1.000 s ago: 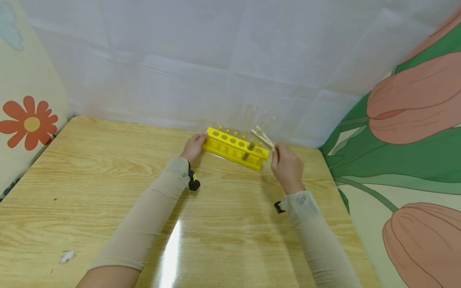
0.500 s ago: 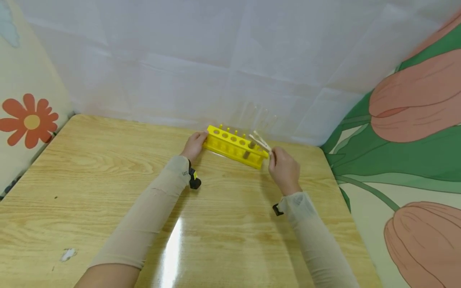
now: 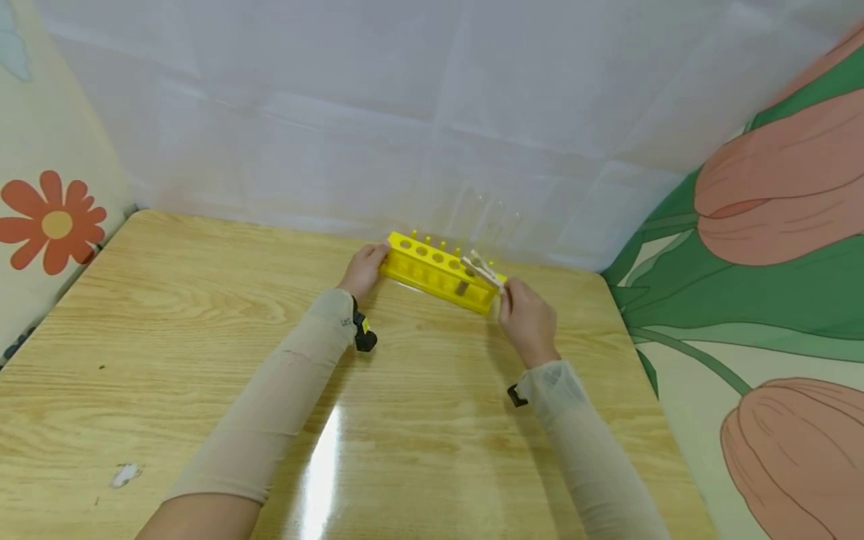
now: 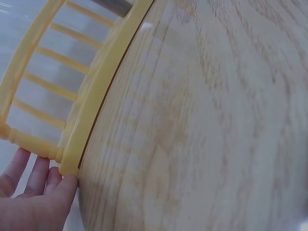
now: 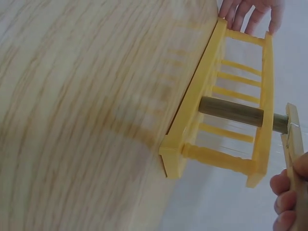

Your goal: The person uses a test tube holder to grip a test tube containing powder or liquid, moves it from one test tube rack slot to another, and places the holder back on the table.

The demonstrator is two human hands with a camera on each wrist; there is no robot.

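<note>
A yellow test tube rack stands at the back of the table, slanting down to the right in the head view. My left hand holds its left end, fingertips against the end post in the left wrist view. My right hand pinches a pale wooden test tube clamp by its near end. In the right wrist view, a tube with grey-brown contents sits through one of the rack's holes. The clamp's front end is right at that tube's top, above the upper plate.
Faint clear test tubes stand on pegs along the rack's back right. A white sheet hangs close behind the rack. On the right, a tulip-patterned panel borders the wooden table.
My right hand has moved slightly left with the clamp, bringing its front end from beyond the dark tube to over its top. My left hand stays on the rack's end.
</note>
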